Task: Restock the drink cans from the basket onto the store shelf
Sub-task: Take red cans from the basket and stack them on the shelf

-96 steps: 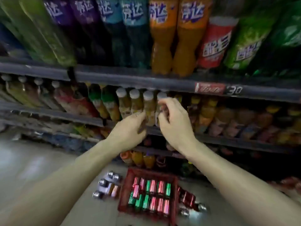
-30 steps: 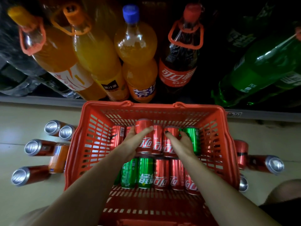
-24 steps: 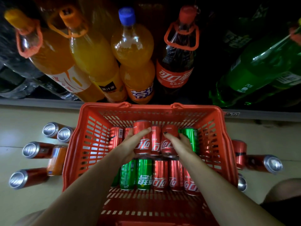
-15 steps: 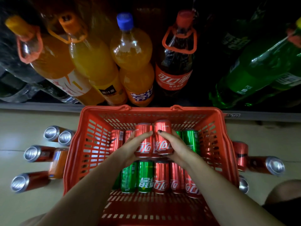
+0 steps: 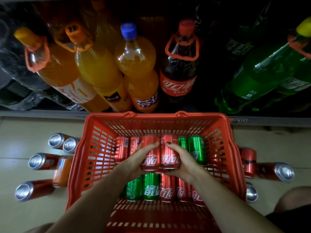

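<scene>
Left hand [image 5: 134, 161] grip clamped on one slim red aluminium cola can [image 5: 150, 153]; right hand [image 5: 182, 161] grip on a second [image 5: 168, 152], touching it. Both apparently raised above cans lying in the red slotted plastic basket [image 5: 94, 148], below the grip

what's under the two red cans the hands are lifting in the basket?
Below the two red cans, gripped by left hand and right hand, the red plastic basket shows a near row of green and red cans. Anything directly beneath is covered.

Bare forearms, no sleeves, dark nail polish on right hand [image 5: 183, 163], dark shorts.
</scene>
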The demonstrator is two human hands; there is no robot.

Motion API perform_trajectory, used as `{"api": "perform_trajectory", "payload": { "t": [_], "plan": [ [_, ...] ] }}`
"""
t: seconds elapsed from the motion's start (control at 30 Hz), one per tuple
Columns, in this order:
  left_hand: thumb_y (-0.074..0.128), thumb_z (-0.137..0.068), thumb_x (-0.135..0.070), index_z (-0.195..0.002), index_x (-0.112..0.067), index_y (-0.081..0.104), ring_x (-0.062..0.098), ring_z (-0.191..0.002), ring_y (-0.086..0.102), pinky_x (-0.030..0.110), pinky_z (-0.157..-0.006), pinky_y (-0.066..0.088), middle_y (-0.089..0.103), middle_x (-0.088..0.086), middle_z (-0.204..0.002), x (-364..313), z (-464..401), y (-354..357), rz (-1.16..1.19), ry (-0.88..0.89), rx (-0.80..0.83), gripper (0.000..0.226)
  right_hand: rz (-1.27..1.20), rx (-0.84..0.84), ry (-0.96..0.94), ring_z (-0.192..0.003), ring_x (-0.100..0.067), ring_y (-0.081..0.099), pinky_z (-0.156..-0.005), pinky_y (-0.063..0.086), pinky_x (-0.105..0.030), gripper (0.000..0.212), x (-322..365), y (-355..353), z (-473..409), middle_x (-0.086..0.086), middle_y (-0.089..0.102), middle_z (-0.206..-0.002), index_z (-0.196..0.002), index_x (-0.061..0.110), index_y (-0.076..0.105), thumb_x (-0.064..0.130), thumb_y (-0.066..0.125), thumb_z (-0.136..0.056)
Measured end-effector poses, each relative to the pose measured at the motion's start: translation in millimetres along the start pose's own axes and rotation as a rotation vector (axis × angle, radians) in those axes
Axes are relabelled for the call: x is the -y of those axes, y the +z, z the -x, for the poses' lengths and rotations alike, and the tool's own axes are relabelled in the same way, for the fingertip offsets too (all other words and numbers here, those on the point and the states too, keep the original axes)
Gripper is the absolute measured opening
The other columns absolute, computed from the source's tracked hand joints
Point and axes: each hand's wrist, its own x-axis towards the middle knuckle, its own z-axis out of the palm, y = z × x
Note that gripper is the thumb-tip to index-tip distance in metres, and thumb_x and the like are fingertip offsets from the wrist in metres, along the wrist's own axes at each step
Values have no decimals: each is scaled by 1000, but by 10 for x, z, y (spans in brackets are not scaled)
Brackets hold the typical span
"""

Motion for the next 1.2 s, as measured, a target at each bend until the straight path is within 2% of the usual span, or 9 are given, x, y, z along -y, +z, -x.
{"api": "perform_trajectory", "payload": {
  "t": [0.17, 0.3, 0.43, 0.53, 0.67, 0.8, 0.93, 1.1, 1.2],
  "plan": [
    [81, -81, -53, -138, -28, 58, 25, -97, 79, 37, -70, 63, 80, 7, -113, -23, 118, 65, -32, 6, -2, 66, -90, 21, -4, -91, -26, 74, -84, 58, -46, 33, -69, 7, 54, -12, 78, -101, -118, 12, 70, 35, 63, -95],
    [86, -78, -50, -147, -27, 51, 31, -109, 76, 48, -88, 62, 77, 10, -121, -16, 207, 95, 13, 62, -8, 80, -57, 33, -63, -85, -22, 75, -75, 61, -38, 40, -44, 33, 134, -12, 77, -102, -129, 8, 65, 30, 62, -96],
    [88, -75, -37, -153, -25, 42, 31, -108, 76, 49, -88, 61, 77, 10, -121, -99, 591, 197, 126, 154, -54, 91, 56, 63, -172, -101, -25, 74, -79, 60, -35, 45, 90, 137, 417, -12, 75, -117, -139, 15, 59, 26, 66, -95],
    [83, -75, -31, -143, -26, 54, 30, -107, 76, 44, -86, 60, 78, 9, -120, -296, 1207, 347, 154, 239, -61, 73, 75, 57, -239, -103, -24, 75, -81, 59, -36, 47, 268, 407, 944, -10, 76, -118, -133, 21, 62, 22, 73, -87],
    [78, -79, -23, -133, -26, 61, 29, -104, 77, 41, -81, 62, 78, 10, -118, -773, 2350, 543, 178, 348, -71, 56, 134, 82, -367, -108, -24, 74, -88, 57, -38, 52, 640, 963, 1987, -6, 76, -119, -127, 28, 65, 18, 79, -79],
    [88, -76, -24, -137, -23, 58, 35, -110, 74, 46, -88, 62, 76, 14, -122, -1530, 3697, 786, 110, 470, -52, 68, 173, 111, -510, -112, -27, 72, -97, 57, -45, 57, 1255, 1596, 3271, -6, 75, -121, -130, 29, 62, 17, 79, -77],
    [87, -66, -25, -135, -22, 58, 30, -105, 76, 39, -81, 64, 77, 12, -120, -2444, 5138, 1200, 47, 649, -32, 75, 193, 147, -646, -111, -23, 73, -87, 58, -34, 65, 2049, 2248, 4694, -3, 76, -120, -129, 33, 62, 29, 84, -68],
    [86, -61, -30, -138, -26, 57, 26, -111, 75, 33, -79, 63, 75, 8, -126, -3586, 6882, 1798, -56, 874, 31, 82, 209, 210, -856, -109, -23, 73, -83, 60, -30, 66, 3034, 2943, 6447, -4, 76, -119, -131, 30, 60, 22, 84, -70],
    [98, -57, -38, -134, -31, 61, 26, -117, 73, 34, -84, 63, 73, 6, -131, -4194, 7827, 2162, -115, 1017, 91, 86, 241, 269, -990, -109, -21, 73, -79, 60, -28, 60, 3554, 3271, 7387, -2, 75, -120, -131, 34, 59, 15, 77, -77]
  ]
}}
